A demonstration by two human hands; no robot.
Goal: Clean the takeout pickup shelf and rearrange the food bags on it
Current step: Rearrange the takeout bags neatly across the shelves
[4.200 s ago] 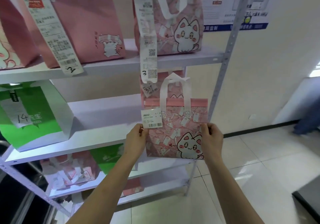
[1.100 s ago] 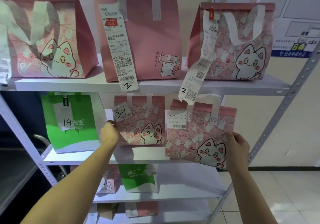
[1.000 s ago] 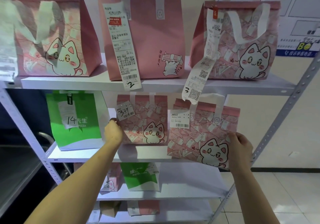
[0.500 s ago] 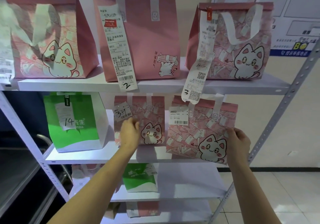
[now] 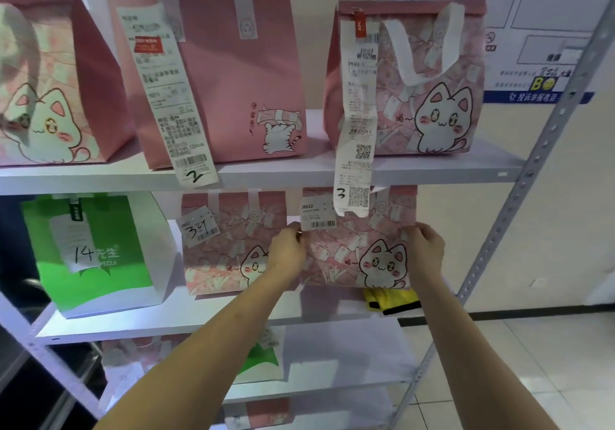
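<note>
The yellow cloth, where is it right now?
In the head view the yellow cloth lies on the middle shelf near its right end, just below the cat bag held by both hands.

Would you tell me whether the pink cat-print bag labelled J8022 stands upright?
Upright: the pink cat-print bag stands on the second shelf, left hand and right hand gripping its sides.

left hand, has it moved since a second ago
Yes. The left hand went right along the middle shelf, from the 324 bag's left edge to the J8022 bag.
</note>
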